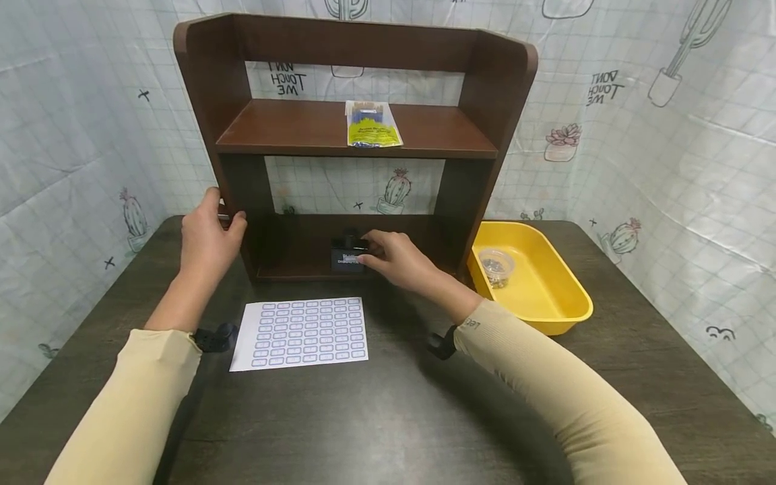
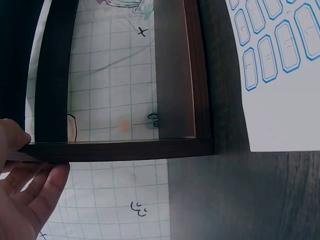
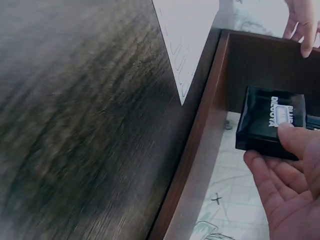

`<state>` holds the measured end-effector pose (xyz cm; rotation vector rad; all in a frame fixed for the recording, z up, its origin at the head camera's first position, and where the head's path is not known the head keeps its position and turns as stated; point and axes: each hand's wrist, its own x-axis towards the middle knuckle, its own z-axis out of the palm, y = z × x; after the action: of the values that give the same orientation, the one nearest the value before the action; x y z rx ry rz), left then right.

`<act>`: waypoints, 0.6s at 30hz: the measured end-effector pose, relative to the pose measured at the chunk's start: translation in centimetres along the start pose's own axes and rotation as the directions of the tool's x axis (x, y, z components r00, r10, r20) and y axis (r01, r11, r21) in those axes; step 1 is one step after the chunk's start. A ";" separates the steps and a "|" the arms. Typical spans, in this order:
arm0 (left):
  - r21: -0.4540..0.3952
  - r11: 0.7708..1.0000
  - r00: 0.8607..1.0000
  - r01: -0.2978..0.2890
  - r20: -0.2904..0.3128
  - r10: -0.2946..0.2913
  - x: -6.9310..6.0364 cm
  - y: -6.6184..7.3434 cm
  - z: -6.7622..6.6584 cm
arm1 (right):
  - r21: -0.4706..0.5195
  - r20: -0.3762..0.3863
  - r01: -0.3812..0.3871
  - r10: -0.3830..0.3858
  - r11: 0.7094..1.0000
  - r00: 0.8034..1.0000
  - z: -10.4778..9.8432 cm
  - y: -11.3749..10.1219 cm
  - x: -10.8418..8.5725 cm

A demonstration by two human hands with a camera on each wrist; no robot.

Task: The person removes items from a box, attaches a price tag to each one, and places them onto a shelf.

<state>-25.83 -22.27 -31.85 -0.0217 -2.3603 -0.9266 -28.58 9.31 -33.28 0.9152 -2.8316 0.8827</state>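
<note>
My right hand [image 1: 397, 258] pinches a small black box [image 3: 270, 112] with white lettering and a small pale label on its face. In the head view the box [image 1: 347, 259] is over the lower shelf of a dark brown wooden shelf unit [image 1: 358, 128]. Another black piece stands just behind it, partly hidden. My left hand [image 1: 209, 236] holds the edge of the unit's left side panel, thumb on the inner side and fingers on the outer side, as the left wrist view also shows. A white sheet of blue-bordered labels [image 1: 309, 333] lies on the table before the unit.
A yellow-and-clear packet [image 1: 372, 124] rests on the upper shelf. Right of the unit stands a yellow tray [image 1: 545, 276], with a clear round tub [image 1: 496, 266] of small metal pieces in it. Patterned sheeting [image 1: 655, 168] hangs behind the dark table [image 1: 388, 424].
</note>
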 end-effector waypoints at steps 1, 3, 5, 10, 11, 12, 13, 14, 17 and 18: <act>-0.002 1.000 1.000 -0.001 -0.001 0.001 0.0 0.0 -0.1 | 0.000 0.001 0.003 -0.003 1.000 1.000 0.2 0.0 0.4; 0.000 1.000 1.000 -0.001 0.002 0.001 0.1 -0.1 -0.1 | 0.001 0.006 0.007 -0.007 1.000 1.000 0.6 -0.1 1.1; 0.009 1.000 1.000 -0.001 0.015 0.001 0.1 -0.2 -0.3 | 0.009 0.018 0.003 -0.003 1.000 1.000 1.0 -0.1 1.7; 0.040 0.999 0.999 -0.011 0.043 0.009 0.1 -0.5 -0.8 | 0.029 0.058 -0.017 0.015 0.999 0.998 1.9 -0.4 2.7; 0.041 0.999 0.999 -0.014 0.044 0.012 0.1 -0.5 -0.8 | 0.030 0.066 -0.019 0.017 0.999 0.998 2.1 -0.4 2.9; 0.040 0.999 0.999 -0.016 0.043 0.014 0.2 -0.4 -0.8 | 0.027 0.071 -0.019 0.017 0.999 0.997 2.2 -0.4 2.9; 0.040 0.999 0.999 -0.017 0.042 0.016 0.2 -0.4 -0.7 | 0.027 0.078 -0.021 0.019 0.999 0.997 2.3 -0.5 3.0; 0.038 0.999 0.999 -0.018 0.042 0.017 0.2 -0.3 -0.7 | 0.023 0.083 -0.022 0.020 0.999 0.996 2.4 -0.5 3.0; 0.037 0.999 0.999 -0.021 0.046 0.019 0.3 -0.2 -0.4 | 0.012 0.099 -0.027 0.025 1.000 0.995 2.5 -0.5 3.0; 0.038 0.999 0.999 -0.019 0.047 0.018 0.3 -0.1 -0.4 | 0.008 0.102 -0.028 0.027 1.000 0.994 2.5 -0.4 3.0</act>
<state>-25.89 -22.62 -31.55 -0.0508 -2.4165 -0.8812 -30.52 6.08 -34.54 0.9511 -2.9347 0.8782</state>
